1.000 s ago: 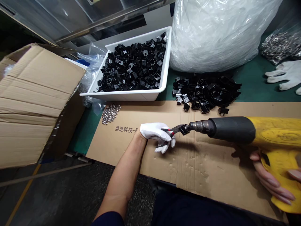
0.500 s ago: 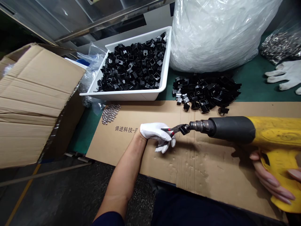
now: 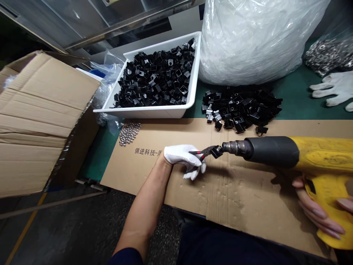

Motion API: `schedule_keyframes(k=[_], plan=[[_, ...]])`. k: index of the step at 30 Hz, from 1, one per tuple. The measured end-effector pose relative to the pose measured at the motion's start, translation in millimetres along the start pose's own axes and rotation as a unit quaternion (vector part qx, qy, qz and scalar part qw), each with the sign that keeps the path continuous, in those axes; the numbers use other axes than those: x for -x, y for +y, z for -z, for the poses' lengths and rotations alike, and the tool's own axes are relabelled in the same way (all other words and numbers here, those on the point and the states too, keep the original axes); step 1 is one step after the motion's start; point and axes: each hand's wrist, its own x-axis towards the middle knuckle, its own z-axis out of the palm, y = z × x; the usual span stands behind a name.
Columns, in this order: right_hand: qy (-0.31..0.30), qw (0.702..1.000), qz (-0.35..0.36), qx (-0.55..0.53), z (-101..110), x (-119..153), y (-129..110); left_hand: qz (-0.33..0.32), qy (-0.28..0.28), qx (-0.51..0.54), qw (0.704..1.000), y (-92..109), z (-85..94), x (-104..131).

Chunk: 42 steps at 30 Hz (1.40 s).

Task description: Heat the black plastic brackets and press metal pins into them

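Observation:
My left hand (image 3: pixel 186 159), in a white glove, is closed round a pair of pliers (image 3: pixel 204 151) with red marks on the handles. The pliers' jaws hold a small black plastic part (image 3: pixel 216 151) above the cardboard sheet (image 3: pixel 193 198). Right beside that part is the metal nozzle of a yellow heat gun (image 3: pixel 320 151), which points left. My bare right hand (image 3: pixel 317 209) is wrapped round the gun's handle at the right edge.
Behind lie a white tray (image 3: pixel 143 112) of black parts, a loose heap of black parts (image 3: pixel 239 108) and small metal pieces (image 3: pixel 130 133). A large plastic bag (image 3: pixel 256 40), a bag of metal rings (image 3: pixel 327 53), a white glove (image 3: pixel 335 88) and a cardboard box (image 3: pixel 41 121) surround them.

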Motion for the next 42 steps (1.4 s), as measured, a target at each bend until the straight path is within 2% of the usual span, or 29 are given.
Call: schedule_keyframes(k=[3,7,15,20,29,35,37,39,40,41,42], plan=[[-0.017,0.999,-0.029,-0.033,-3.2,-9.5,-3.6,-0.018,0.014,-0.001,1.000,-1.4,-3.6,0.1],[-0.022,0.998,-0.056,-0.025,-6.0,-11.7,-8.9,-0.023,0.020,-0.011,0.999,-3.1,-4.0,0.8],[-0.056,0.996,-0.042,-0.052,-15.6,-8.2,-9.4,-0.033,0.047,-0.020,0.998,-4.4,-6.5,0.0],[-0.112,0.992,-0.038,-0.054,-19.0,-7.6,-13.9,-0.042,0.045,-0.012,0.998,-5.9,-10.5,-4.0],[-0.197,0.976,-0.001,-0.091,-27.8,-5.1,-14.5,-0.014,0.035,-0.004,0.999,-1.9,-17.9,-5.6],[-0.204,0.973,0.001,-0.110,-27.7,-2.1,-13.7,0.005,0.042,-0.020,0.999,5.0,-23.6,-3.4],[-0.205,0.972,0.011,-0.110,-24.5,-3.1,-11.6,0.006,0.069,-0.042,0.997,11.9,-31.8,0.0],[-0.204,0.973,0.025,-0.110,-20.3,-5.2,-9.4,-0.003,0.138,-0.101,0.985,20.7,-46.9,2.1],[-0.201,0.973,0.034,-0.110,-18.3,-6.2,-8.6,-0.014,0.195,-0.151,0.969,24.5,-56.9,1.2],[-0.199,0.973,0.042,-0.108,-16.8,-7.2,-8.0,-0.031,0.267,-0.210,0.940,27.1,-67.8,-1.8],[-0.198,0.973,0.050,-0.108,-15.9,-7.8,-7.9,-0.051,0.353,-0.274,0.893,28.0,-79.0,-7.1]])
